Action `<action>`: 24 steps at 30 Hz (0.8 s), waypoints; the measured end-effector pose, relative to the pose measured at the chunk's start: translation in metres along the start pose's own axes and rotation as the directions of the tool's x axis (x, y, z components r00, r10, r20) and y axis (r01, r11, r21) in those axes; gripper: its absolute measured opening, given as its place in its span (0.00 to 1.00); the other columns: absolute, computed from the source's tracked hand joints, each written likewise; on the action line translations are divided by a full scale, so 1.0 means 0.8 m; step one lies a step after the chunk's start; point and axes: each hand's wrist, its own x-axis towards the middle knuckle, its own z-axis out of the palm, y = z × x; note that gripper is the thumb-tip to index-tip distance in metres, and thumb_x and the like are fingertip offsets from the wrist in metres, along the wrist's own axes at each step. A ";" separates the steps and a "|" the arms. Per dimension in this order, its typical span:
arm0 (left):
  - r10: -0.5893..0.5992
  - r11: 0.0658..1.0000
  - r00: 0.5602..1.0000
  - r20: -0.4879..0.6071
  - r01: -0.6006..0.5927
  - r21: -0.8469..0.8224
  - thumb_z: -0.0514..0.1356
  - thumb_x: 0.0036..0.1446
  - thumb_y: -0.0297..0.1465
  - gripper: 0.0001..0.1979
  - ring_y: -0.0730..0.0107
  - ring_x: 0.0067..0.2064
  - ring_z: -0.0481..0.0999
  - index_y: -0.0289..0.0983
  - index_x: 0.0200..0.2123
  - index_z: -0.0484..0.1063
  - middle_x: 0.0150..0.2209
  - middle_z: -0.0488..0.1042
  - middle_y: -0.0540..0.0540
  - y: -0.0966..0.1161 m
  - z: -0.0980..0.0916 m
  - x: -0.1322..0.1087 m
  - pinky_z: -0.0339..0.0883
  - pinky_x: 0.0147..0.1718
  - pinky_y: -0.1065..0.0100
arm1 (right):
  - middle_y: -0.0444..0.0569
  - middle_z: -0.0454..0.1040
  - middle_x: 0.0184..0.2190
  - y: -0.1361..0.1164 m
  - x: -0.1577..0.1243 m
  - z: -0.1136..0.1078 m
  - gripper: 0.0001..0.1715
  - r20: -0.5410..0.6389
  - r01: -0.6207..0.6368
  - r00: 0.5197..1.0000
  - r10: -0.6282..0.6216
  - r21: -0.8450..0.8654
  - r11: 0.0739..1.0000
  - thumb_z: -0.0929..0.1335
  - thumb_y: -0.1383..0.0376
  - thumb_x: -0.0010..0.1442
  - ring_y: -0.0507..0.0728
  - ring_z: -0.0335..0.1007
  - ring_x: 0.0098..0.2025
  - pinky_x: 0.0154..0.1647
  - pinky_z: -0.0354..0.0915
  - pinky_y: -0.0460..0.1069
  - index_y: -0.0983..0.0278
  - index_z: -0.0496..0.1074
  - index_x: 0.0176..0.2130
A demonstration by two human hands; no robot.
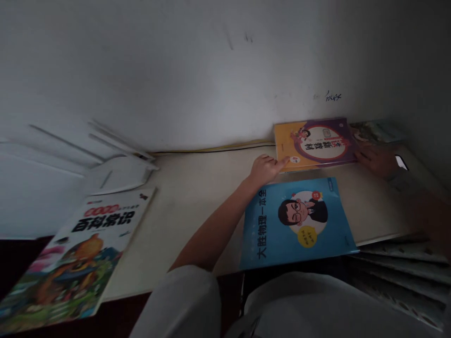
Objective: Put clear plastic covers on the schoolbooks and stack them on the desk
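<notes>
An orange and purple book (317, 143) lies at the back of the white tabletop, close to the wall. My left hand (266, 169) touches its lower left corner with the index finger stretched out, the other fingers curled. At the right edge of the same book, my right hand (377, 160) rests in shadow with its fingers spread, against the book's side. A blue book (299, 223) with a cartoon figure in glasses lies just in front. Behind my right hand, a darker picture book (380, 131) is partly hidden.
On the left lies a large colourful book (73, 263), reaching over the table's front edge. A white router-like device (118, 173) with antennas stands by the wall. A cable runs along the wall's base. Shelf-like layers (405, 277) show at lower right.
</notes>
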 end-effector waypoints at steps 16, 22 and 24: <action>-0.087 0.984 0.993 -0.085 0.099 0.147 0.49 0.63 0.26 0.19 0.51 0.52 0.70 0.34 0.56 0.68 0.51 0.71 0.33 0.089 -0.060 -0.021 0.62 0.49 0.54 | 0.73 0.69 0.49 -0.078 -0.024 -0.001 0.28 0.082 -0.180 0.976 0.202 -0.225 0.958 0.54 0.72 0.67 0.62 0.65 0.46 0.35 0.52 0.54 0.81 0.57 0.63; 0.065 0.996 0.986 0.154 -0.073 0.047 0.50 0.66 0.30 0.14 0.58 0.47 0.74 0.31 0.45 0.73 0.41 0.76 0.38 0.125 -0.034 -0.037 0.67 0.45 0.61 | 0.71 0.68 0.50 -0.087 -0.027 -0.026 0.27 0.089 -0.232 0.959 0.269 -0.296 0.926 0.52 0.70 0.68 0.64 0.64 0.49 0.42 0.56 0.55 0.78 0.57 0.63; 0.024 1.000 0.977 0.213 -0.025 0.001 0.51 0.66 0.31 0.14 0.59 0.47 0.75 0.31 0.45 0.73 0.43 0.76 0.37 0.123 -0.018 -0.039 0.67 0.46 0.62 | 0.70 0.68 0.51 -0.089 -0.030 -0.024 0.28 0.069 -0.257 0.955 0.288 -0.292 0.921 0.52 0.70 0.68 0.65 0.64 0.49 0.43 0.56 0.56 0.77 0.57 0.63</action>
